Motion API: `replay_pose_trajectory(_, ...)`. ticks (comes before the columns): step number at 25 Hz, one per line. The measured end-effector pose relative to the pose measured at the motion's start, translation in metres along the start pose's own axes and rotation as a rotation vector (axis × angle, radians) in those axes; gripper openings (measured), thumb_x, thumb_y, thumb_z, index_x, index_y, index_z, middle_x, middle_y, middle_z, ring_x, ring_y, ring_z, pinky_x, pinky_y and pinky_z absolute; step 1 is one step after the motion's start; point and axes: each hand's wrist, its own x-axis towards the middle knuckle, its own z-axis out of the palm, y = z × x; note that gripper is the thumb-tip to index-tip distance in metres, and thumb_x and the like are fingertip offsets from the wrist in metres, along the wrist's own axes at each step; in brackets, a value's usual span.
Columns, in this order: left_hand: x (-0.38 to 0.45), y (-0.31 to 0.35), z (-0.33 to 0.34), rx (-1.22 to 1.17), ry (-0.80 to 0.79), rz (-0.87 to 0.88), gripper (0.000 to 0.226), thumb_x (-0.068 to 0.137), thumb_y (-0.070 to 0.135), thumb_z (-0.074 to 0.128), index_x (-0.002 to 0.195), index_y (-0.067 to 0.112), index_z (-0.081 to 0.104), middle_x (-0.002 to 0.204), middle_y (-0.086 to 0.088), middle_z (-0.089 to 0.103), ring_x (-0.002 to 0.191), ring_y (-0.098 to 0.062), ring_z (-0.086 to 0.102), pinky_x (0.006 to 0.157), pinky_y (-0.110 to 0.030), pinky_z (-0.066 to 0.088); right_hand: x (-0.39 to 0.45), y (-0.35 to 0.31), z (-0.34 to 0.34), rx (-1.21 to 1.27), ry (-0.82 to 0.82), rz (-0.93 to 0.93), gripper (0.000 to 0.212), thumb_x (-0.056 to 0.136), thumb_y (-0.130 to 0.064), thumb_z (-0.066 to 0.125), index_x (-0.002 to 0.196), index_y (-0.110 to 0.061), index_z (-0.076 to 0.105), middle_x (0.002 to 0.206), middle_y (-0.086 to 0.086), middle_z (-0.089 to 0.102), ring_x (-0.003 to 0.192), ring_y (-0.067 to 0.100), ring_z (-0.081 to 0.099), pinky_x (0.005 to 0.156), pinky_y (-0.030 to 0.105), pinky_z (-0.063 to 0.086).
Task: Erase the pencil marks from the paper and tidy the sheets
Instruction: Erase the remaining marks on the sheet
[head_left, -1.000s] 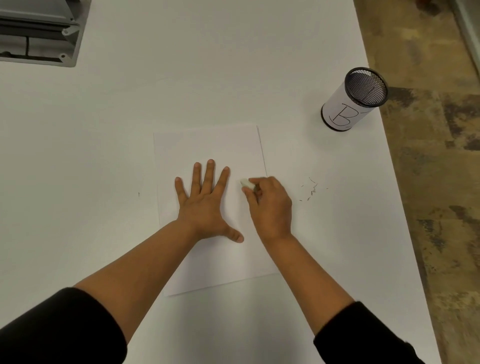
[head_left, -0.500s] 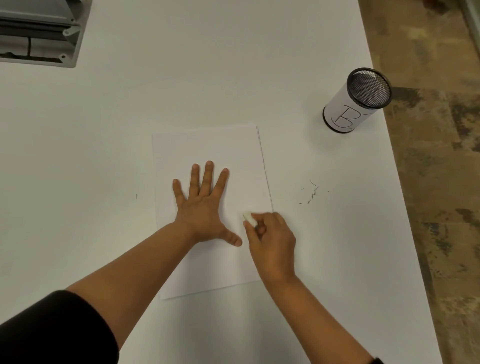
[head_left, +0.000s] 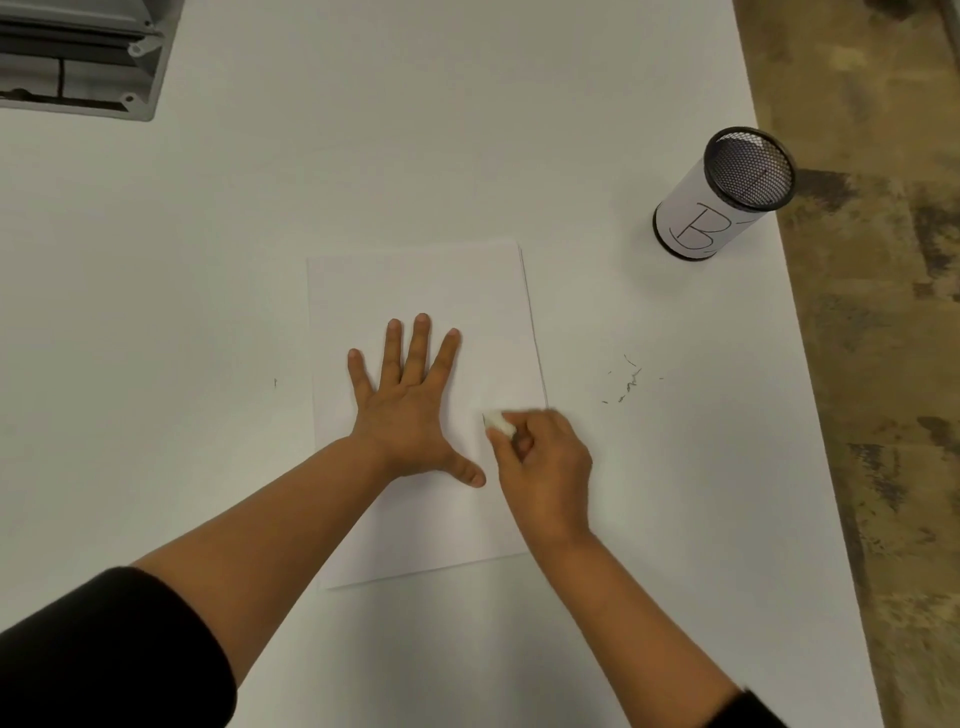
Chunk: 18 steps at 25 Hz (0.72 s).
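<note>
the paper (head_left: 426, 291) lies flat on the white table (head_left: 363, 182), its long axis running away from the person and leaning slightly to the left at the far end; a second edge showing along its right side suggests more than one sheet stacked there; the left hand (head_left: 410, 410) lies spread on the middle of the sheet, fingers straight and pointing away, holding nothing, pressing it still; the right hand (head_left: 540, 462) is curled round a small white eraser (head_left: 498, 422), pinched at the fingertips, its free end pointing left and away, touching the paper near the right edge, just beside the left thumb; so the bare paper lies ahead and to the left of the eraser, and the right hand is the nearer for any stroke there; no pencil marks can be made out on the sheet; dark eraser crumbs (head_left: 626, 384) lie on the table to the right of the sheet; a mesh cup (head_left: 722, 202) marked b stands well apart at the far right.
</note>
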Motion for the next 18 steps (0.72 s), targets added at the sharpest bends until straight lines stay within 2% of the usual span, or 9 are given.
replay_pose_trajectory(4,0.001,0.000,0.000,-0.003,-0.003,-0.009,0.148,0.044,0.081,0.067,0.132,0.030,-0.040,0.143,-0.003,-0.047,0.128,-0.027,-0.046,0.103,-0.060,-0.021,0.062,-0.020,0.019,-0.015,-0.018,0.013,0.012,0.082,-0.017,0.067,0.088,-0.007,0.065,0.079,0.006,0.062,0.066,0.011,0.052,0.060,0.017,0.036)
replay_pose_trajectory(9,0.001,0.000,0.002,0.000,0.026,-0.014,0.152,0.044,0.081,0.067,0.131,0.022,-0.042,0.145,-0.002,-0.044,0.131,-0.026,-0.043,0.104,-0.059,-0.020,-0.011,-0.005,0.001,-0.004,-0.045,0.020,0.011,0.078,-0.015,0.072,0.085,-0.010,0.066,0.072,-0.004,0.053,0.058,0.000,0.046,0.055,0.003,0.035)
replay_pose_trajectory(12,0.001,0.001,0.000,-0.008,0.017,-0.024,0.155,0.043,0.081,0.068,0.136,0.017,-0.038,0.145,-0.003,-0.043,0.129,-0.025,-0.044,0.104,-0.058,-0.021,0.043,-0.018,0.015,-0.039,-0.020,0.021,0.012,0.080,-0.018,0.069,0.086,-0.008,0.066,0.076,0.004,0.061,0.064,0.009,0.050,0.055,0.003,0.030)
replay_pose_trajectory(14,0.000,0.001,0.000,-0.011,0.018,-0.029,0.155,0.043,0.081,0.068,0.136,0.016,-0.038,0.146,-0.004,-0.043,0.128,-0.025,-0.045,0.104,-0.058,-0.021,0.060,-0.024,0.021,-0.020,-0.037,0.037,0.013,0.082,-0.020,0.067,0.088,-0.008,0.066,0.079,0.006,0.062,0.066,0.008,0.050,0.056,0.007,0.033)
replay_pose_trajectory(16,0.000,0.001,0.001,-0.005,0.025,-0.028,0.155,0.044,0.080,0.068,0.137,0.014,-0.038,0.146,-0.003,-0.042,0.129,-0.025,-0.044,0.105,-0.059,-0.019,0.032,-0.017,0.015,-0.010,-0.039,0.047,0.011,0.081,-0.019,0.068,0.084,-0.009,0.064,0.075,0.001,0.058,0.061,0.003,0.047,0.057,0.011,0.039)
replay_pose_trajectory(18,0.000,0.001,0.002,-0.009,0.034,-0.025,0.154,0.046,0.078,0.069,0.138,0.014,-0.037,0.147,-0.003,-0.041,0.129,-0.023,-0.044,0.105,-0.059,-0.019,-0.005,-0.011,0.006,0.028,-0.060,0.033,0.010,0.079,-0.017,0.071,0.079,-0.010,0.064,0.071,-0.005,0.052,0.058,-0.003,0.044,0.055,0.005,0.038)
